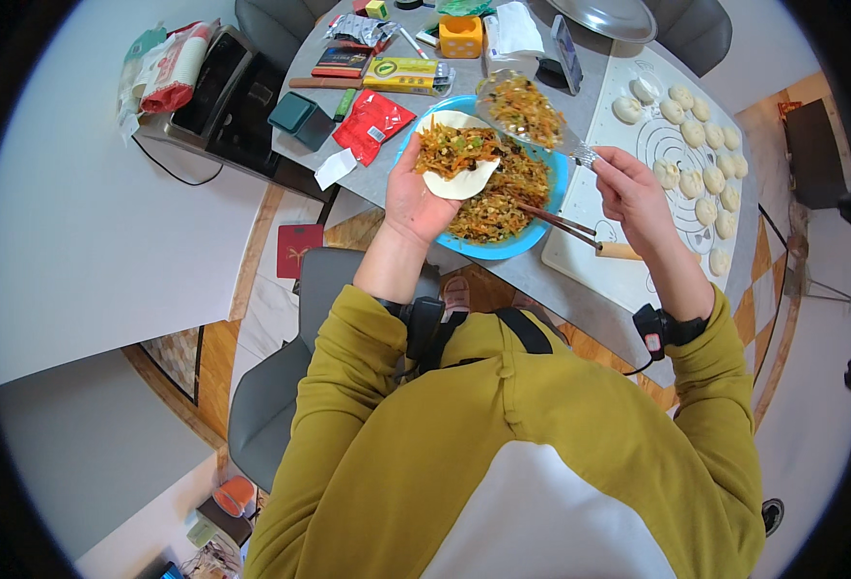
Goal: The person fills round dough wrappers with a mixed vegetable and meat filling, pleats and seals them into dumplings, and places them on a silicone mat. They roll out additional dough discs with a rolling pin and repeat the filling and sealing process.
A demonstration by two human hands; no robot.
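Note:
My left hand [416, 205] cups a round white dough wrapper [464, 183] with a mound of shredded vegetable filling on it. It is over the near left side of a blue bowl [562, 181], which holds more of the same orange and green filling. My right hand [628, 188] grips the handle of a clear spoon [568, 141]. The spoon's wide head, loaded with filling, hangs above the bowl's far rim, apart from the wrapper. A pair of brown chopsticks [562, 222] leans on the bowl's right rim, tips in the filling.
On the right, a white mat [594, 207] bears several pale filled buns [693, 133] and a wooden rolling pin [620, 251]. Behind the bowl stand a phone [566, 56], a yellow tissue box [460, 37] and a metal lid [609, 14]. A red packet [371, 125] lies left; a grey chair [324, 299] is below.

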